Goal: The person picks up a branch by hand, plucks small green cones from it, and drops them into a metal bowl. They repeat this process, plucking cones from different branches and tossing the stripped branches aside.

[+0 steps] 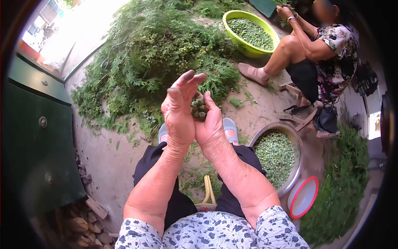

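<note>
My two hands are together in front of me, their heels touching above my knees. Several small green cones (199,107) sit cupped in my right hand (210,120), its fingers curled around them and its thumb up. Against it, my left hand (177,108) has its fingers stretched upward and slightly apart, with the palm turned toward the cones. Part of the cones is hidden behind the left hand. Beyond both hands lies a big heap of green cypress-like branches (153,54) bearing clusters of similar cones.
A metal basin (299,159) of green cones stands at my right, beside a white, red-rimmed bowl (304,197). Another person (331,54) sits at the upper right near a yellow-green basin (251,52) of cones. More branches (344,182) lie far right; dark green cabinets (39,137) stand left.
</note>
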Available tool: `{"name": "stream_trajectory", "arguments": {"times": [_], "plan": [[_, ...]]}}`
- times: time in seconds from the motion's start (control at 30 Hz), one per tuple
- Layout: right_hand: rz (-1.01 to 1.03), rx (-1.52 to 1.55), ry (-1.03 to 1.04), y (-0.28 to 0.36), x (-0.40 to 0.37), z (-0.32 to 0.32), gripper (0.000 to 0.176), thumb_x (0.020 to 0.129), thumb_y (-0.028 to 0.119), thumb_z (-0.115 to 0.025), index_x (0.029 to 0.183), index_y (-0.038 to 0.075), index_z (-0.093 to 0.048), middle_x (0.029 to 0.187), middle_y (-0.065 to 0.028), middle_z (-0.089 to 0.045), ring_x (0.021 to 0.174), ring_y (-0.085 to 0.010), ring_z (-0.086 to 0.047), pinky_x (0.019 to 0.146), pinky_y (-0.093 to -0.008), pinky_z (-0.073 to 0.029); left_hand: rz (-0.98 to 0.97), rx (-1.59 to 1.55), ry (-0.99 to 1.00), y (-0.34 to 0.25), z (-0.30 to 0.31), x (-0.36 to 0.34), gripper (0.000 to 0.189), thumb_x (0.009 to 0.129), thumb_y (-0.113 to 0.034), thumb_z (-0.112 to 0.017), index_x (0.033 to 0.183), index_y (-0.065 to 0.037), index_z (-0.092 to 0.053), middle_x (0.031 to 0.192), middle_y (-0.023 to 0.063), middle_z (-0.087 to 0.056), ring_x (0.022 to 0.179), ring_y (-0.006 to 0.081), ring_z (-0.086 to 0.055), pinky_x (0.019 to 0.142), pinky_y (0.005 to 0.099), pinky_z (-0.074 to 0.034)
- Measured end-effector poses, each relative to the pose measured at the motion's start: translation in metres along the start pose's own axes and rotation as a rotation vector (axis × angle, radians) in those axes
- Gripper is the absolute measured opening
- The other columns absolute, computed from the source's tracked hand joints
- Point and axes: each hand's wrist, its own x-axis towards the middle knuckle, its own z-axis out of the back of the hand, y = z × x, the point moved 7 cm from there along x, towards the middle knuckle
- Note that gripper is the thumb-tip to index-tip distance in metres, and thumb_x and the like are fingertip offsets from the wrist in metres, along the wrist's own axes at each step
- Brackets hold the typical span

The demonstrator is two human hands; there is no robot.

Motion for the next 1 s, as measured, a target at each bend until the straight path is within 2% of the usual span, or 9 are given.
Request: {"name": "stream_trajectory", "arguments": {"times": [0.1, 0.2, 0.37, 0.47, 0.57, 0.63, 0.7, 0.83, 1.0], "plan": [[0.023, -0.012, -0.048, 0.016, -0.003, 0.003, 0.034, 0.093, 0.034, -0.043, 0.104, 0.004, -0.053, 0.096, -0.0096, -0.06, 0.089, -0.0237, -0.058, 0.079, -0.037, -0.048, 0.082, -0.214, -0.033, 0.005, 0.012, 0.0, 0.065, 0.089, -0.056, -0.033, 0.116, 0.001, -0.049, 0.112, 0.0167, -0.056, 0.107, 0.0262, -0.051, 0.096, 0.0412, -0.037], [0.068, -0.021, -0.093, 0.049, -0.007, 0.013, 0.027, 0.093, 0.033, -0.043, 0.093, 0.009, -0.055, 0.083, -0.0082, -0.061, 0.073, -0.0235, -0.061, 0.057, -0.0349, -0.049, 0.145, -0.249, -0.05, 0.008, 0.026, 0.001, 0.062, 0.089, -0.055, -0.037, 0.111, 0.001, -0.053, 0.102, 0.0153, -0.061, 0.098, 0.0264, -0.056, 0.088, 0.0397, -0.043], [0.215, 0.039, -0.064, 0.117, -0.051, 0.02, 0.015, 0.09, 0.017, -0.048, 0.093, 0.004, -0.054, 0.08, -0.0116, -0.059, 0.069, -0.0241, -0.056, 0.051, -0.0321, -0.043, 0.289, -0.286, -0.067, 0.022, 0.047, 0.001, 0.053, 0.089, -0.049, -0.043, 0.108, -0.002, -0.056, 0.096, 0.0122, -0.064, 0.093, 0.0244, -0.059, 0.084, 0.0369, -0.046], [0.305, 0.035, -0.005, 0.166, -0.089, 0.051, 0.015, 0.089, 0.015, -0.048, 0.09, 0.001, -0.053, 0.079, -0.0125, -0.058, 0.067, -0.024, -0.055, 0.049, -0.0322, -0.041, 0.355, -0.289, -0.132, 0.022, 0.059, -0.003, 0.043, 0.089, -0.043, -0.049, 0.103, -0.003, -0.057, 0.092, 0.0095, -0.065, 0.088, 0.0212, -0.061, 0.079, 0.0335, -0.049], [0.474, -0.031, -0.17, 0.211, -0.133, 0.099, 0.016, 0.089, 0.018, -0.049, 0.09, 0.003, -0.053, 0.077, -0.0107, -0.058, 0.068, -0.0237, -0.055, 0.05, -0.0327, -0.042, 0.415, -0.361, -0.124, 0.02, 0.07, -0.012, 0.038, 0.089, -0.039, -0.049, 0.102, -0.004, -0.059, 0.093, 0.008, -0.065, 0.088, 0.0206, -0.061, 0.078, 0.0333, -0.05], [0.535, -0.098, -0.212, 0.234, -0.163, 0.127, 0.029, 0.09, 0.035, -0.05, 0.091, 0.007, -0.055, 0.081, -0.0087, -0.059, 0.07, -0.0234, -0.056, 0.055, -0.0338, -0.044, 0.46, -0.483, -0.065, 0.014, 0.075, -0.018, 0.038, 0.09, -0.037, -0.05, 0.103, -0.003, -0.058, 0.093, 0.0082, -0.065, 0.089, 0.0209, -0.061, 0.078, 0.0356, -0.05], [0.595, -0.119, -0.301, 0.254, -0.188, 0.159, 0.032, 0.09, 0.039, -0.047, 0.093, 0.008, -0.056, 0.082, -0.0079, -0.06, 0.073, -0.0233, -0.057, 0.058, -0.035, -0.045, 0.464, -0.596, 0.019, 0.002, 0.073, -0.026, 0.039, 0.09, -0.034, -0.05, 0.106, 0.0, -0.058, 0.094, 0.0106, -0.064, 0.091, 0.0227, -0.06, 0.08, 0.0379, -0.048], [0.658, -0.146, -0.426, 0.278, -0.225, 0.21, 0.023, 0.092, 0.028, -0.045, 0.097, 0.009, -0.057, 0.088, -0.0082, -0.06, 0.077, -0.0236, -0.057, 0.063, -0.0359, -0.045, 0.458, -0.547, 0.053, -0.007, 0.087, -0.06, 0.04, 0.089, -0.034, -0.051, 0.107, 0.001, -0.057, 0.093, 0.009, -0.064, 0.088, 0.0217, -0.059, 0.079, 0.0372, -0.047], [0.739, -0.174, -0.501, 0.291, -0.259, 0.242, 0.015, 0.088, 0.014, -0.047, 0.1, 0.008, -0.05, 0.092, -0.0083, -0.055, 0.08, -0.0242, -0.057, 0.068, -0.0395, -0.047, 0.538, -0.486, -0.087, 0.011, 0.101, -0.08, 0.038, 0.091, -0.035, -0.049, 0.108, -0.002, -0.056, 0.087, 0.0064, -0.064, 0.08, 0.0194, -0.06, 0.073, 0.0348, -0.05]]}}
